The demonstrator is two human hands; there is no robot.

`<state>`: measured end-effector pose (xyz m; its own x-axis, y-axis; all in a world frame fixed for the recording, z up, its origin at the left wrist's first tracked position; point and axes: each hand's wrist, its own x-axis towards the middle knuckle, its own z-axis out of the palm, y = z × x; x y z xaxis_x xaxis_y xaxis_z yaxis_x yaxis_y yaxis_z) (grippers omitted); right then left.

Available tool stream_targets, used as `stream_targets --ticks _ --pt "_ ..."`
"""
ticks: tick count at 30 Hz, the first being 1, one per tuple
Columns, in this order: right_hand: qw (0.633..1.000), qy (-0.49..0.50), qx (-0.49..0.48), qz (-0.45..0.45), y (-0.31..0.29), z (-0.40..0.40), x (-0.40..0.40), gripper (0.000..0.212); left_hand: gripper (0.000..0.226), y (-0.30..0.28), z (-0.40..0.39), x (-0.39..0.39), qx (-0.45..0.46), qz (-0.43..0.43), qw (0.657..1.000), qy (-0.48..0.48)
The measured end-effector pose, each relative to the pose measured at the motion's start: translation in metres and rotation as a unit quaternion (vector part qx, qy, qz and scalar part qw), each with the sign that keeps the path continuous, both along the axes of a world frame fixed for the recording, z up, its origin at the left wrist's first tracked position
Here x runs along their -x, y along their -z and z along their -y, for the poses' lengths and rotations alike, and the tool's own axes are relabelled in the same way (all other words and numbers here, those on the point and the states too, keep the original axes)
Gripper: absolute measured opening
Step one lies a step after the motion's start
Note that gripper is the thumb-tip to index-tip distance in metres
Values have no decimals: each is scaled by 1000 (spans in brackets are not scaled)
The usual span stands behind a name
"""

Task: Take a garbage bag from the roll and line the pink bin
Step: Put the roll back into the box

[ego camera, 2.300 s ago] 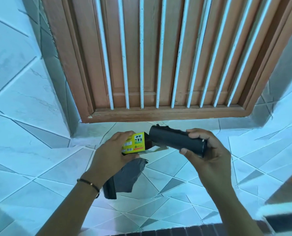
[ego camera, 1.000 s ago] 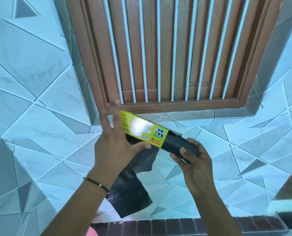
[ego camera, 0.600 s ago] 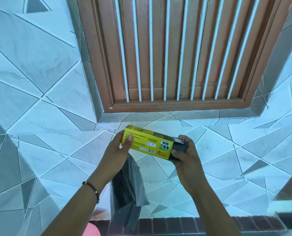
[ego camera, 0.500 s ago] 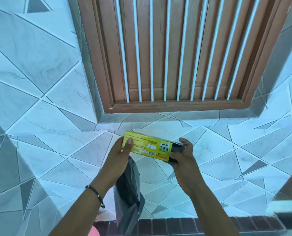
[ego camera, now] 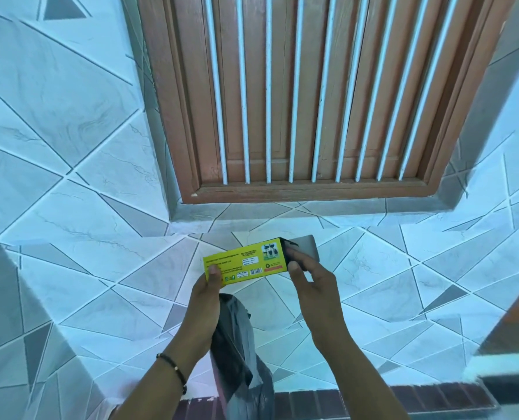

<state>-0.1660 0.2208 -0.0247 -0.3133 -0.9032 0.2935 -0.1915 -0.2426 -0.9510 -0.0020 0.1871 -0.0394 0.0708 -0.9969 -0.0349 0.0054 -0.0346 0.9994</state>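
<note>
Box axis: my yellow box (ego camera: pixel 243 263) lies across mid-frame, open flap end at its right.
Left hand (ego camera: pixel 205 301): pinches the box's left end, garbage bag (ego camera: pixel 240 344) hanging beneath.
Right hand (ego camera: pixel 311 278): nearer the flap, fingertips curled on it.
Pink bin: not clearly in view.

yellow box (ego camera: pixel 243 263), seemingly dark-grey bag (ego camera: pixel 237 344), brown shutter (ego camera: pixel 312 86)

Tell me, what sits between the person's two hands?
Head view: the yellow box spans from left hand to right hand.
</note>
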Motion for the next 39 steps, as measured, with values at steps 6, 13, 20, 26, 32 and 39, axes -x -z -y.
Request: stream_targets --ticks 6,13,20,26,32,39 --pt "984 -33 17 -176 -1 3 6 52 47 8 2 -5 -17 24 999 13" --pt "977 61 91 -182 -2 11 7 50 45 3 -3 -4 14 46 999 12" --pt "989 104 83 -69 -3 5 6 39 36 -2 2 -11 20 34 999 28" --pt "989 101 103 -38 0 5 0 24 39 4 1 -7 -9 10 1000 12" --pt "976 84 101 -173 4 4 -2 24 36 5 3 -7 -25 -26 999 -20" --pt "977 132 56 -161 4 5 -5 20 37 6 3 -9 -16 -42 999 -26"
